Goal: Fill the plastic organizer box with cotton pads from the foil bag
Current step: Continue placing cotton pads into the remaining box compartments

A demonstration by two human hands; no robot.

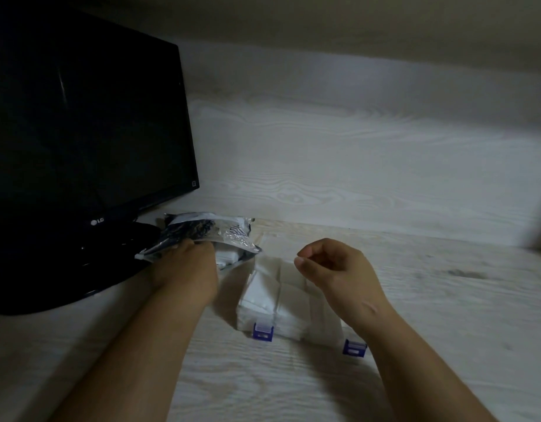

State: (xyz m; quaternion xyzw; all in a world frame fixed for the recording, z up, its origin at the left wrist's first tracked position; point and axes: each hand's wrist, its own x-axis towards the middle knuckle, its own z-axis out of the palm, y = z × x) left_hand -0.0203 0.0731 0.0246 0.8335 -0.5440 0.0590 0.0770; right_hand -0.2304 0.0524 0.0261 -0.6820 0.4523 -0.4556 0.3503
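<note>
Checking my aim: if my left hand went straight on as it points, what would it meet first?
The crinkled silver foil bag; the left hand seems to touch its edge, though depth is unclear.

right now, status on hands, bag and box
Hands: left hand at foil bag mouth, fingertips hidden; right hand loosely curled, empty, above organizer box. Box open, cotton pads inside. Nothing blocking.
</note>
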